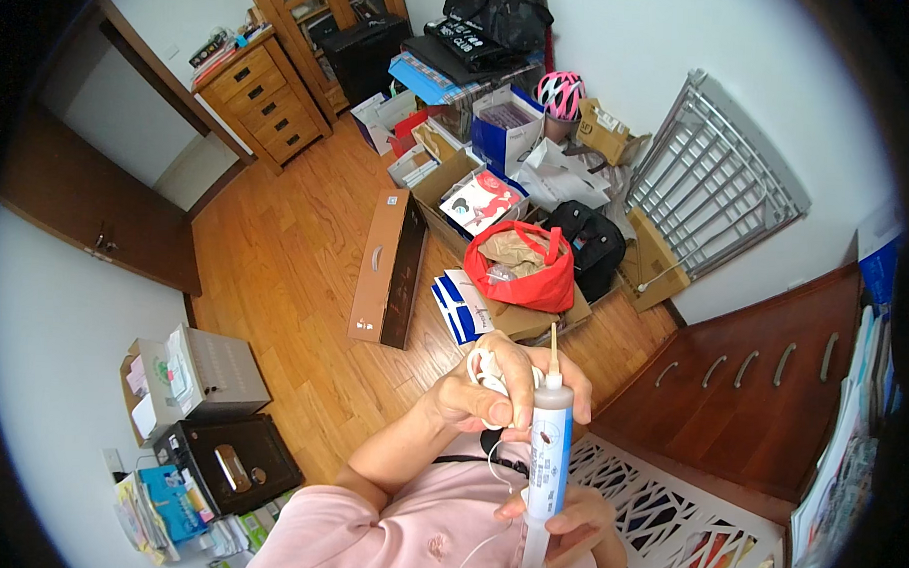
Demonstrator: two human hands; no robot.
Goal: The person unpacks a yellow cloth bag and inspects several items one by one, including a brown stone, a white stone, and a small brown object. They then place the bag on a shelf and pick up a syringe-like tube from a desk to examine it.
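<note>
Between my two hands stands a plastic syringe (pixel 547 460), nearly upright, with a thin beige nozzle tip at its top. Its white and blue label bears writing and a picture of an insect. My right hand (pixel 585 518) grips the lower barrel. My left hand (pixel 496 387) pinches a coiled white cord (pixel 485 371), and some of its fingers reach behind the upper barrel. Whether those fingers press on the syringe is hidden. A thin white cord hangs down in front of my pink shirt (pixel 408 541).
A long brown carton (pixel 380 270) lies on the wooden floor (pixel 298 256). Beyond it are a red bag (pixel 529 287), a black backpack (pixel 587 247) and several boxes. A dark wooden drawer unit (pixel 743 392) stands at right, a black safe (pixel 230 464) at left.
</note>
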